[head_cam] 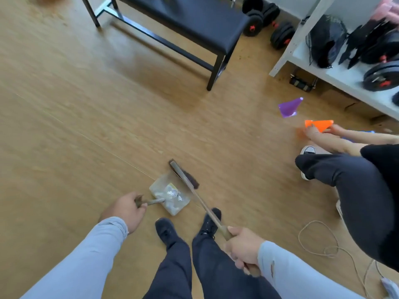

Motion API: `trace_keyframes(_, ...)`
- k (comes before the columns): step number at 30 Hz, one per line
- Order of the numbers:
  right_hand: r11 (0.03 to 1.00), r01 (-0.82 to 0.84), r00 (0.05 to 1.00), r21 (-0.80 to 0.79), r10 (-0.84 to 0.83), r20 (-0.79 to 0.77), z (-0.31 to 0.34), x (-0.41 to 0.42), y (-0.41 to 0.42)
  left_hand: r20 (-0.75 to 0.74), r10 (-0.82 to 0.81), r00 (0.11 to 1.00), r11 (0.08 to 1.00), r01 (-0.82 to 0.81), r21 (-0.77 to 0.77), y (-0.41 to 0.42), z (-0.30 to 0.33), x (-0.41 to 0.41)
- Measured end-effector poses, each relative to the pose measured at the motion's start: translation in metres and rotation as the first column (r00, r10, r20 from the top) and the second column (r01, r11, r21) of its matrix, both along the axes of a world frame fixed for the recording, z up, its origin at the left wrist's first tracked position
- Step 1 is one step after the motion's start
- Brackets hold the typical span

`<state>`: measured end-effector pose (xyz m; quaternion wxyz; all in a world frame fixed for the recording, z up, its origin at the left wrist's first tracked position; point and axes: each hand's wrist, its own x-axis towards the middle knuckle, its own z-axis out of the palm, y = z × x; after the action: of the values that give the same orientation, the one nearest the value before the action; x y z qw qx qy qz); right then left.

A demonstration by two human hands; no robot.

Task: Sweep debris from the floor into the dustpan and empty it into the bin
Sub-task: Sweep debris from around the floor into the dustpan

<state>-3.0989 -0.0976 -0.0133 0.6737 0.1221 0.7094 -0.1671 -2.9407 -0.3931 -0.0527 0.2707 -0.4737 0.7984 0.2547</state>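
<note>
A pale grey dustpan (158, 184) lies on the wooden floor just ahead of my shoes, with white and clear scraps of debris (172, 195) piled inside it. My left hand (127, 210) grips the dustpan's handle at its near-left end. My right hand (243, 248) grips the long handle of a broom. The broom's dark brush head (186, 174) rests on the floor against the dustpan's right side. No bin is in view.
A black bench (194, 20) stands ahead. Dumbbells (267, 20) and a white shelf (313, 67) with weight plates sit at the far right. A purple cone (290, 107) lies on the floor. Another person (349, 186) crouches at right, holding an orange cone (319, 125). A cord (319, 244) loops nearby.
</note>
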Motion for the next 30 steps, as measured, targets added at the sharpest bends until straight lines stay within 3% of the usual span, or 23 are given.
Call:
trace_keyframes(4,0.998,0.053,0.998,-0.038,-0.054,-0.034,0.033,-0.032,0.02,-0.019,0.014,1.0,0.998,-0.013,0.057,-0.012,0.004,0.005)
trace_keyframes(11,0.959,0.284,0.932,-0.001,-0.277,-0.233,0.074,-0.065,0.064,-0.089,0.032,0.996,0.997,-0.025,0.073,-0.022,0.027,0.025)
trace_keyframes(16,0.869,0.493,0.832,0.032,-0.46,-0.309,0.064,-0.066,0.064,-0.16,0.132,0.978,0.99,-0.122,0.07,-0.052,0.044,0.019)
trace_keyframes(19,0.827,0.562,0.801,0.019,-0.539,-0.262,0.052,-0.071,0.056,-0.183,0.162,0.97,0.987,-0.157,0.039,-0.074,0.045,0.002)
trace_keyframes(23,0.76,0.638,0.758,0.128,-0.59,-0.279,0.029,-0.118,0.029,-0.178,0.144,0.974,0.989,-0.145,0.006,-0.089,0.041,-0.034)
trace_keyframes(26,0.76,0.64,0.755,0.111,-0.596,-0.273,0.009,-0.157,-0.019,-0.162,0.152,0.975,0.988,-0.155,-0.008,-0.099,0.039,-0.067)
trace_keyframes(30,0.886,0.462,0.87,0.034,-0.446,-0.21,-0.019,-0.203,-0.092,-0.134,0.184,0.974,0.981,-0.19,-0.036,-0.122,0.045,-0.126)
